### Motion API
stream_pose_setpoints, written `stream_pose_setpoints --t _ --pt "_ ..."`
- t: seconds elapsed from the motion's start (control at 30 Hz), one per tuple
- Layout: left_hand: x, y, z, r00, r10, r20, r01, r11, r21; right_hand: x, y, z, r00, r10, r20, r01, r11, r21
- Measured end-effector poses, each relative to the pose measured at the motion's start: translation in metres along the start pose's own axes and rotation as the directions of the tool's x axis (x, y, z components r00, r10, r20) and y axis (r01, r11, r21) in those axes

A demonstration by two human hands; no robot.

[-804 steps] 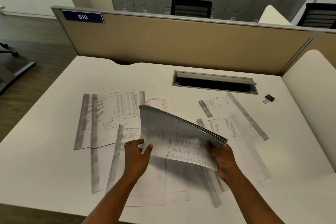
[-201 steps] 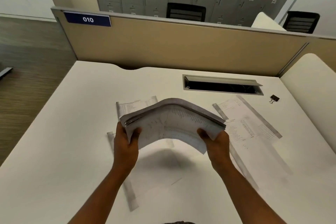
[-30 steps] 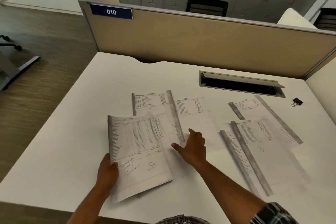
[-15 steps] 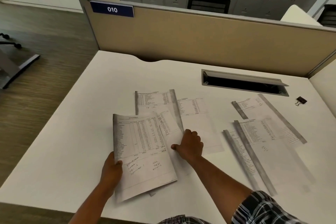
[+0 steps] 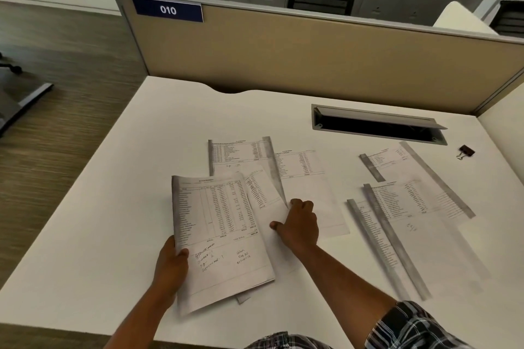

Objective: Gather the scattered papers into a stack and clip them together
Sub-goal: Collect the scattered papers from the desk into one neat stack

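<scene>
Papers half gathered on a white desk [image 5: 113,207].

Left hand [image 5: 170,263] grips the gathered stack [image 5: 221,235] at its left edge, thumb on top; right hand [image 5: 297,224] rests with curled fingers on a loose sheet [image 5: 272,193] beside it, pinching its edge. More sheets [image 5: 411,201] lie scattered to the right. A black binder clip [image 5: 465,151] sits far right, near the open cable tray [image 5: 377,125], whose inside is dark.

White desk [image 5: 119,193]: scattered papers [image 5: 408,201], binder clip [image 5: 465,151] at far right.
</scene>
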State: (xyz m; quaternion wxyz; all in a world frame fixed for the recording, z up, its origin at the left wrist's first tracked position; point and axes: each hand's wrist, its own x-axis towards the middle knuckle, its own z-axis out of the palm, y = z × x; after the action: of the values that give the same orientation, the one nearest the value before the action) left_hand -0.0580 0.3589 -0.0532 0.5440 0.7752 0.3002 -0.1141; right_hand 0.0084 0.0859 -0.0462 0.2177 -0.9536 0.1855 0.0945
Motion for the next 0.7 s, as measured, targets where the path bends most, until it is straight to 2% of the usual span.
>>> stream_pose_setpoints --t 0.1,0.17,0.4,0.5,0.7 --pt "0.0 0.003 0.001 1.0 0.009 -0.006 -0.009 1.0 -0.003 -0.002 0.004 0.0 0.997 -0.057 -0.053 0.049 0.986 -0.157" --pt "0.0 0.004 0.003 1.0 0.016 -0.012 -0.016 1.0 0.005 -0.002 0.002 -0.001 0.997 -0.067 -0.036 0.058 0.98 -0.192" --pt "0.003 0.001 0.005 1.0 0.014 -0.007 -0.014 1.0 0.018 0.0 -0.008 0.001 0.998 -0.035 0.047 0.042 0.984 -0.176" --pt "0.002 0.002 0.005 1.0 0.013 -0.002 -0.012 1.0 0.017 0.001 -0.006 0.005 0.999 -0.039 0.029 0.043 0.982 -0.183" --pt "0.003 0.0 0.001 1.0 0.007 -0.002 -0.007 1.0 0.006 0.004 0.019 0.001 0.998 0.007 -0.06 -0.012 0.997 -0.073"
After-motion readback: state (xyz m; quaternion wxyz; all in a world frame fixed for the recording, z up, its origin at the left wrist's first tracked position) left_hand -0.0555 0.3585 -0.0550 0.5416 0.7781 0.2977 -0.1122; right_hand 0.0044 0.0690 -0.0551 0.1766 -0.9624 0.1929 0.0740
